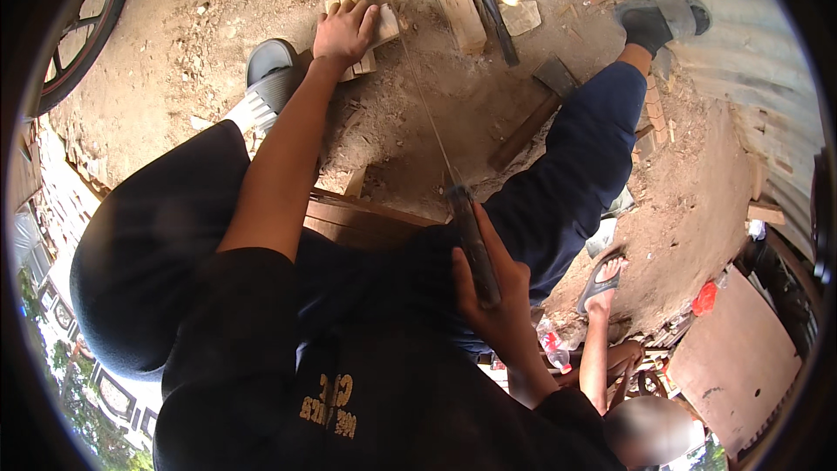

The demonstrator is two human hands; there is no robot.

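Observation:
My left hand (343, 33) rests on a small wooden block (385, 24), its fingers bent over the top and pressing it down. More pale wood lies beneath that block. In my right hand (503, 301) I grip the dark handle of a handsaw (425, 109), fingers wrapped round it. The thin blade shows nearly edge-on and runs away from me toward the block's right end. Whether the teeth touch the wood cannot be made out.
Right of the saw lie a hatchet (555, 78) with a wooden handle, a dark bar (499, 30) and a wood block (462, 19). A wheel (91, 26) stands far left; corrugated metal sheeting (741, 61) borders the right. Another person's sandalled foot (603, 279) is at lower right.

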